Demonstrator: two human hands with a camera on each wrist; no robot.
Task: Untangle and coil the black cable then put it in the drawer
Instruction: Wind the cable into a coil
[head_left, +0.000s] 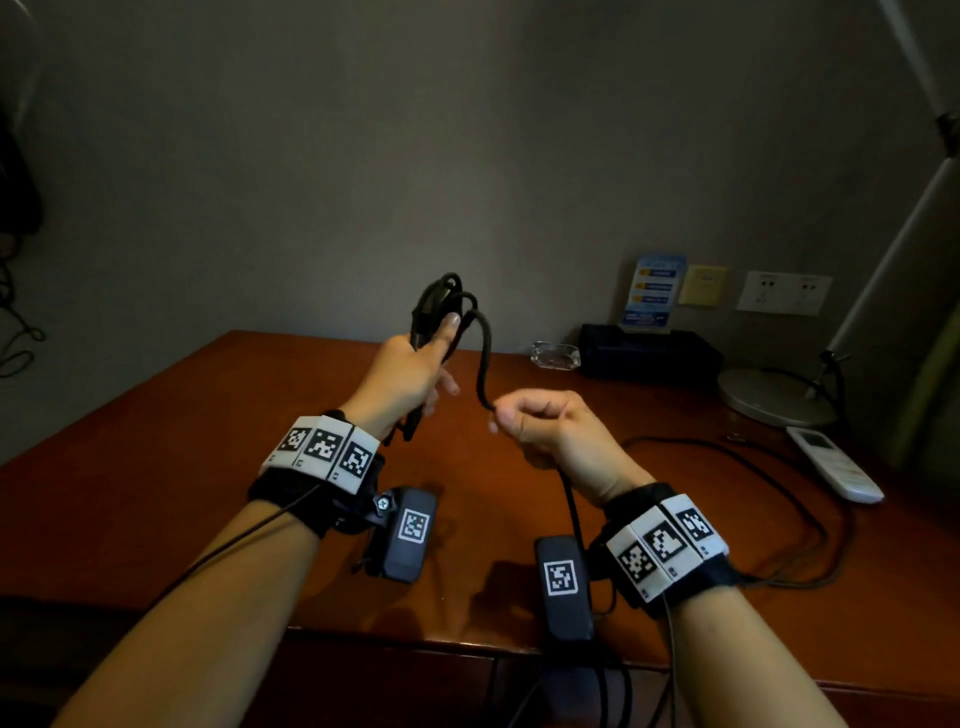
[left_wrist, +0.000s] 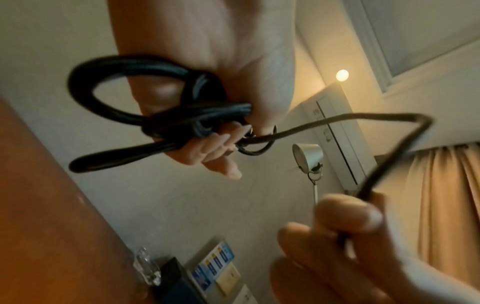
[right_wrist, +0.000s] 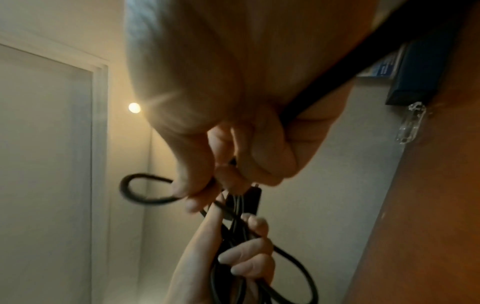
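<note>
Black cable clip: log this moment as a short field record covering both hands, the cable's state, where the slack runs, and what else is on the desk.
left hand: grips a bundle of loops, held up above the desk
right hand: fingers curled round a single strand
black cable: partly coiled; one strand arcs from the bundle to the right hand
slack: trails from the right hand down onto the desk, looping on its right side
drawer: not in view
other items: glass ashtray, remote control, lamp base

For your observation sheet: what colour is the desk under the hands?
Reddish-brown desk, polished wood; the head view shows it best.
</note>
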